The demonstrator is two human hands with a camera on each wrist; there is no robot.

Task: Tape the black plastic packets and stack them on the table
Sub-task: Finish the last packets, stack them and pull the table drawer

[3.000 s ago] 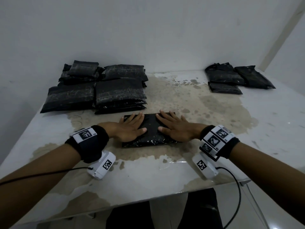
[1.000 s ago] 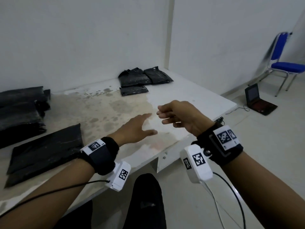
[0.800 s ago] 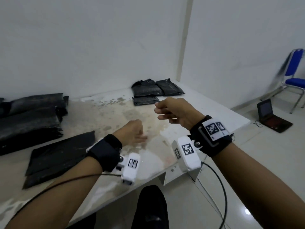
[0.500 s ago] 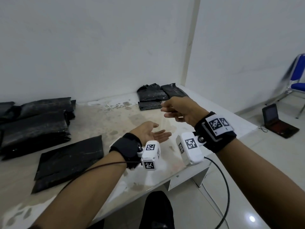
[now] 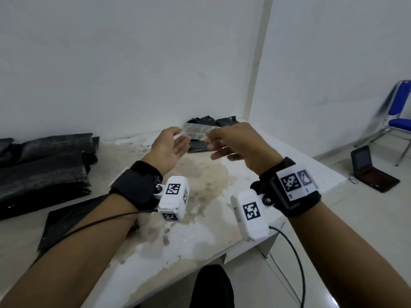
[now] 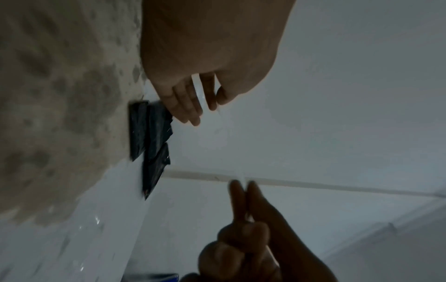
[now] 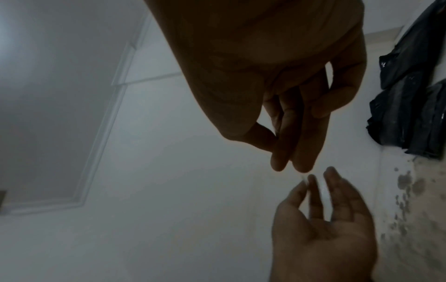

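Both hands are raised above the stained white table [image 5: 222, 221]. A strip of clear tape [image 5: 196, 132] stretches between them. My left hand [image 5: 178, 138] pinches its left end between thumb and forefinger [image 6: 212, 99]. My right hand [image 5: 216, 141] pinches the other end with thumb and forefinger [image 6: 241, 190]. One flat black packet [image 5: 64, 221] lies on the table under my left forearm. A stack of black packets [image 5: 44, 170] sits at the left. More black packets [image 5: 226, 121] lie at the far corner, partly hidden behind the hands.
White walls meet in a corner behind the table. The table's right edge [image 5: 311, 196] drops to a tiled floor. A blue chair [image 5: 398, 121] and an open dark device [image 5: 369, 170] stand on the floor at the right. Camera cables hang from both wrists.
Both hands left the flat packet and rose as the view swung right. Half a second ago the left palm lay open and bare; now both hands pinch a tape strip between them.
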